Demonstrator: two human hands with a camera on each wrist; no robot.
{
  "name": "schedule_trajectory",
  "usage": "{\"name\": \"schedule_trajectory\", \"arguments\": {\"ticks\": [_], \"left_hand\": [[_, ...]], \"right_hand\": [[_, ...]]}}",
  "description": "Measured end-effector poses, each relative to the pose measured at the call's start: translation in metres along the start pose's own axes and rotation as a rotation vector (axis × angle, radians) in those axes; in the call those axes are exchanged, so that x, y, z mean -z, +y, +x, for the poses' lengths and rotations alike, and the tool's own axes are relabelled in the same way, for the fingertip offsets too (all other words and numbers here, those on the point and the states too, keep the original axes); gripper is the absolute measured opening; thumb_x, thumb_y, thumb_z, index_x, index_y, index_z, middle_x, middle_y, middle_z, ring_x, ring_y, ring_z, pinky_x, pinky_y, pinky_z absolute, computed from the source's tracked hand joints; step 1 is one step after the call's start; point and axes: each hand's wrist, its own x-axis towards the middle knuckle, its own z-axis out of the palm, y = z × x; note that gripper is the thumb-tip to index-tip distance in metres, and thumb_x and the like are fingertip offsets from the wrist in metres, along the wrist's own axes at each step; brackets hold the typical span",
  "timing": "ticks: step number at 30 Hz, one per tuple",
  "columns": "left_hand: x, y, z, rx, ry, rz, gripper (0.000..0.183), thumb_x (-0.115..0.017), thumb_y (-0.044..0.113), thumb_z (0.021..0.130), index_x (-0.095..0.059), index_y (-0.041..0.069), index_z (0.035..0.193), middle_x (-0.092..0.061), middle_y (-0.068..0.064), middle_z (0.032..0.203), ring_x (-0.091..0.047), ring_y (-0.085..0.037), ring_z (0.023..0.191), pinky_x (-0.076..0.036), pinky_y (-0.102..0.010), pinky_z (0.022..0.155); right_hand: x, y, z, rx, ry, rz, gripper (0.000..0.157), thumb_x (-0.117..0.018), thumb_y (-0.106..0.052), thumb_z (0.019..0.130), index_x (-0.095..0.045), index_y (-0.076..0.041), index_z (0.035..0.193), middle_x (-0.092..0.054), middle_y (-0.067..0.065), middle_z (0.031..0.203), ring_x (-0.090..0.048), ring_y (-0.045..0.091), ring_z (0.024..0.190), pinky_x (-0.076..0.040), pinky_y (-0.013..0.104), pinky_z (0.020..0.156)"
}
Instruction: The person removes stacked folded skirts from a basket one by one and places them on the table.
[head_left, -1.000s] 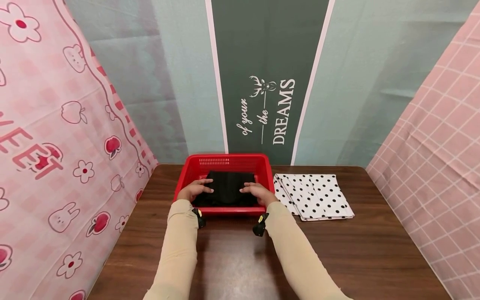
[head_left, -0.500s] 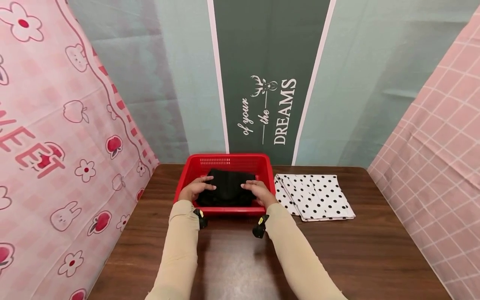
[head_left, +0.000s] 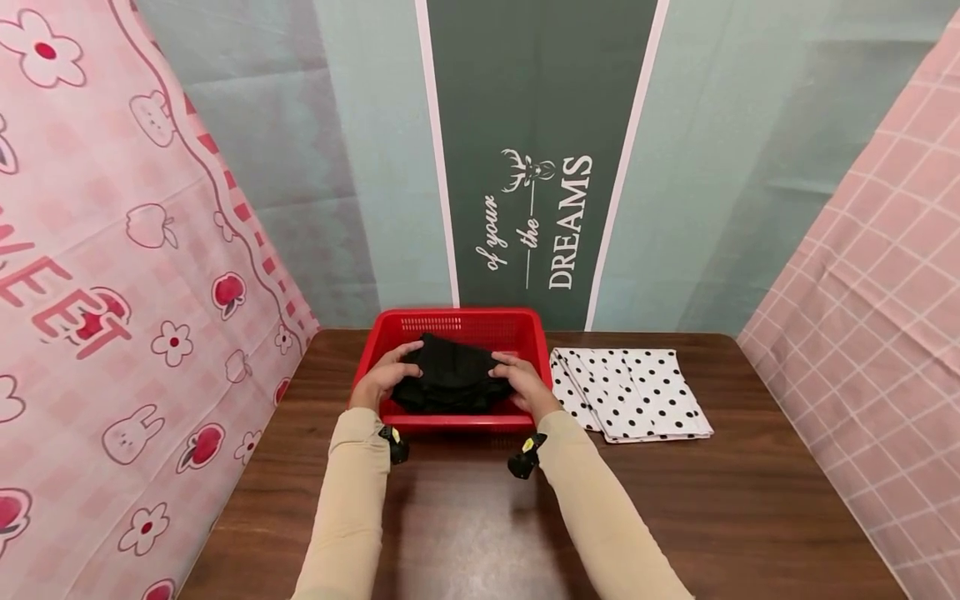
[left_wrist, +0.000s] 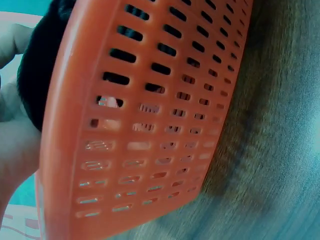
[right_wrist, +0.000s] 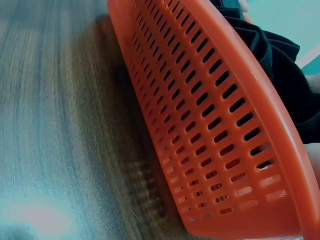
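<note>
A folded black cloth (head_left: 456, 375) sits inside a red plastic basket (head_left: 457, 422) in the head view, bunched into layers along its near side. My left hand (head_left: 382, 377) grips its left end, and my right hand (head_left: 525, 385) holds the right end, fingers on top. In the left wrist view, the left hand (left_wrist: 17, 147) curls around the black cloth (left_wrist: 40, 70) just past the basket's slotted wall (left_wrist: 145, 115). Loose folds of cloth (right_wrist: 285, 70) rise above the rim in the right wrist view, where only slivers of the right hand show at the edge.
A folded white cloth with black dots (head_left: 637, 396) lies on the brown wooden table (head_left: 465, 525), right beside the basket. Behind the table hangs a green and grey-blue curtain (head_left: 540, 100). Pink printed cloths (head_left: 172, 292) hang at both sides.
The black cloth has been gathered and raised slightly, its top going from flat to narrower and tilted with folds showing. Both hands have taken it at the ends. The dotted cloth stays put.
</note>
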Motion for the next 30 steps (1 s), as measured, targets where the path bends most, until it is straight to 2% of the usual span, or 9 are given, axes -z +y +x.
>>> {"name": "schedule_trajectory", "arguments": {"ticks": [2,5,9,12,17,20,25,30], "left_hand": [[0.001,0.001,-0.001,-0.028,0.016,-0.038,0.070,-0.055,-0.007,0.080,-0.032,0.007,0.145,-0.021,-0.018,0.146,-0.033,-0.030,0.116,-0.040,-0.030,0.077],[0.002,0.002,-0.002,-0.049,0.004,-0.131,0.075,-0.052,-0.011,0.078,-0.028,0.010,0.147,-0.027,-0.019,0.141,-0.041,-0.027,0.105,-0.043,-0.027,0.067],[0.003,0.005,-0.003,-0.070,-0.067,-0.240,0.077,-0.047,-0.015,0.078,-0.026,0.010,0.147,-0.034,-0.020,0.138,-0.051,-0.021,0.091,-0.046,-0.026,0.063],[0.004,0.008,-0.005,-0.101,-0.120,-0.275,0.075,-0.045,-0.016,0.078,-0.027,0.007,0.147,-0.032,-0.017,0.139,-0.052,-0.018,0.084,-0.044,-0.025,0.061],[0.004,0.015,-0.013,-0.125,-0.166,-0.341,0.072,-0.045,-0.015,0.082,-0.027,0.009,0.147,-0.031,-0.017,0.139,-0.053,-0.017,0.090,-0.047,-0.027,0.064],[0.004,0.018,-0.018,-0.152,-0.192,-0.376,0.073,-0.045,-0.015,0.084,-0.024,0.011,0.148,-0.029,-0.017,0.140,-0.051,-0.019,0.097,-0.048,-0.028,0.068],[0.003,0.020,-0.026,-0.211,-0.235,-0.402,0.073,-0.043,-0.016,0.086,-0.019,0.011,0.149,-0.032,-0.017,0.135,-0.049,-0.021,0.097,-0.048,-0.028,0.069],[-0.002,0.021,-0.035,-0.265,-0.246,-0.448,0.073,-0.044,-0.018,0.085,-0.021,0.010,0.148,-0.036,-0.015,0.130,-0.051,-0.022,0.099,-0.050,-0.031,0.073]], "right_hand": [[0.000,-0.003,-0.001,0.012,-0.004,0.004,0.050,-0.057,-0.003,0.084,-0.050,-0.005,0.134,-0.041,0.010,0.139,-0.053,0.019,0.100,-0.046,0.030,0.079],[-0.001,-0.007,-0.003,0.027,0.001,0.050,0.045,-0.058,-0.009,0.088,-0.051,-0.003,0.132,-0.046,0.011,0.136,-0.055,0.021,0.101,-0.047,0.031,0.081],[0.000,-0.011,-0.005,0.069,0.011,0.076,0.042,-0.059,-0.012,0.090,-0.053,-0.003,0.131,-0.051,0.010,0.131,-0.056,0.021,0.103,-0.047,0.032,0.082],[0.002,-0.015,-0.006,0.117,0.007,0.079,0.042,-0.060,-0.009,0.089,-0.054,-0.005,0.131,-0.054,0.010,0.127,-0.058,0.018,0.097,-0.049,0.028,0.076],[0.004,-0.024,-0.012,0.138,-0.060,0.213,0.053,-0.056,0.004,0.087,-0.048,-0.010,0.137,-0.052,0.017,0.125,-0.063,0.018,0.081,-0.052,0.028,0.066],[0.007,-0.030,-0.016,0.131,-0.121,0.245,0.060,-0.052,0.008,0.085,-0.044,-0.015,0.140,-0.048,0.016,0.130,-0.064,0.017,0.079,-0.052,0.028,0.064],[0.013,-0.036,-0.022,0.104,-0.209,0.174,0.060,-0.051,0.006,0.085,-0.044,-0.015,0.140,-0.052,0.014,0.127,-0.065,0.019,0.081,-0.053,0.031,0.066],[0.017,-0.041,-0.029,0.164,-0.172,-0.028,0.047,-0.059,-0.004,0.086,-0.053,-0.013,0.132,-0.059,0.012,0.115,-0.064,0.021,0.080,-0.052,0.032,0.069]]}}
